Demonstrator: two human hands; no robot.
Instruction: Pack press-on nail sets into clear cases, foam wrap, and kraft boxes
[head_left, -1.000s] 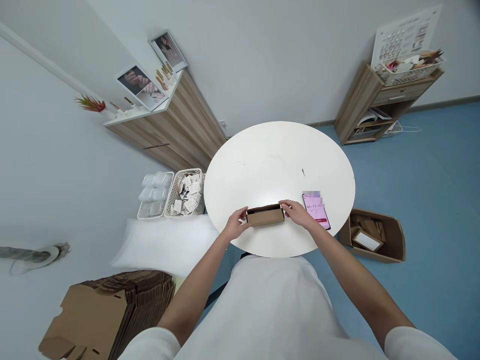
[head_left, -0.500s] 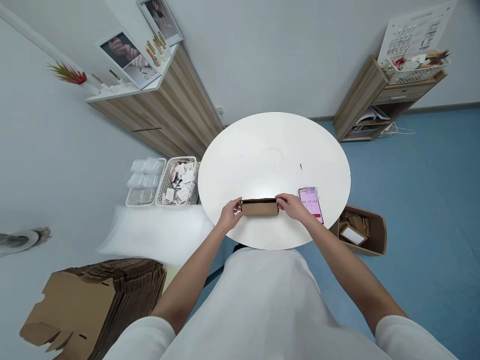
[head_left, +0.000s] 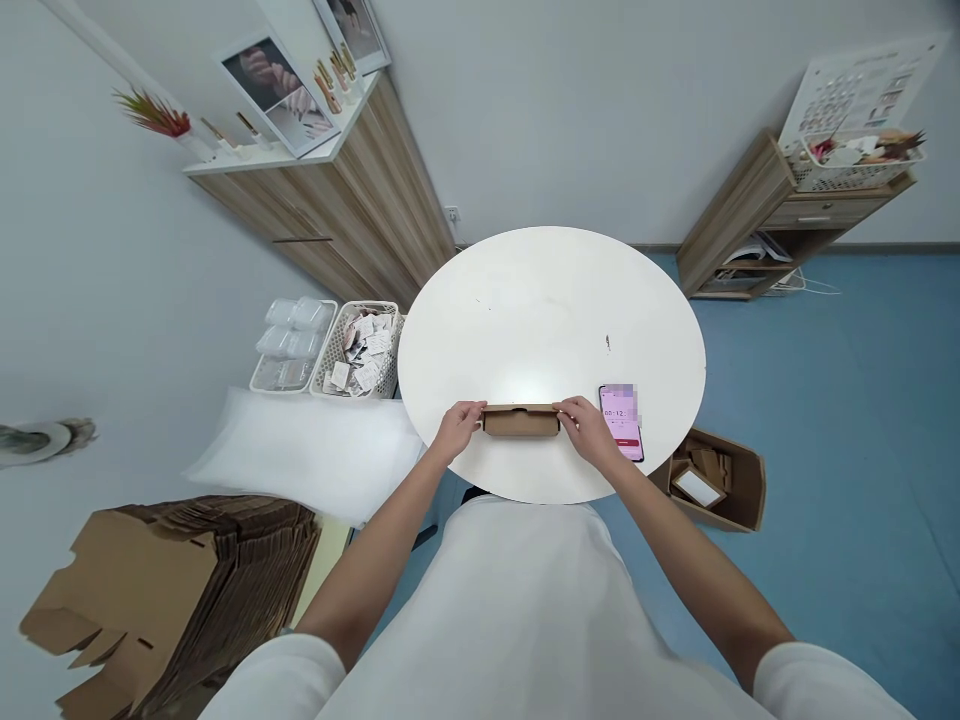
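Head view: the box [head_left: 521, 424], brown and long, sits at the near side of the round white table [head_left: 555, 310], lying crosswise between the two hands, with a dark notch at the middle of its far edge. The left hand [head_left: 456, 430] is mostly closed, its fingertips gripping the box's left end; the right hand [head_left: 586, 430] is likewise drawn in, pinching the far right corner (how firmly either one presses, I cannot tell). Just right of the right hand lies the phone [head_left: 621, 428], its pink screen showing a timer, partly blurred. Down on the right, beside the table, an open carton [head_left: 742, 495] holds brown cardboard pieces. To the left stand a basket [head_left: 388, 370] of small white packets and a tray of clear packs [head_left: 291, 343]; nearer are a white sheet [head_left: 307, 440] and a stack of flat cardboard [head_left: 150, 580].
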